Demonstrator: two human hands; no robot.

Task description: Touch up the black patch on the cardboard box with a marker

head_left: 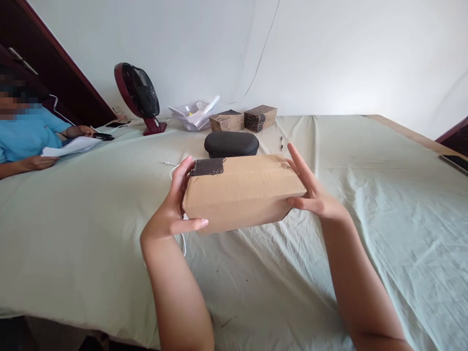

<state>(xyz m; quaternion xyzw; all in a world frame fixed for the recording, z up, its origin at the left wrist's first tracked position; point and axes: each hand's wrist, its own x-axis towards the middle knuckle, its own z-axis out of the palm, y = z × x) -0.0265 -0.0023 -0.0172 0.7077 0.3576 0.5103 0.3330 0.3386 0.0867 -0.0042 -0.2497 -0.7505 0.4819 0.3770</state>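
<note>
Between both hands is a closed cardboard box (243, 192), tilted a little, with a black scribbled patch on its top left corner. My left hand (175, 207) grips its left end, the thumb along the near side. At the right end, my right hand (309, 187) holds on with its thumb on the near side and a finger pointing up past the far corner. The box appears raised over the cloth-covered table (252, 287). Just behind it lies a black zip case (231, 143), partly covered by the box. A white cable (184, 245) runs behind my left hand.
Two more cardboard boxes (260, 118) and a clear plastic basket (193, 117) stand near the wall. A pen (282, 143) lies right of the case. A fan (141, 97) stands back left. At left, a person in blue (32, 131) holds papers. A dark flat device (455, 162) is far right.
</note>
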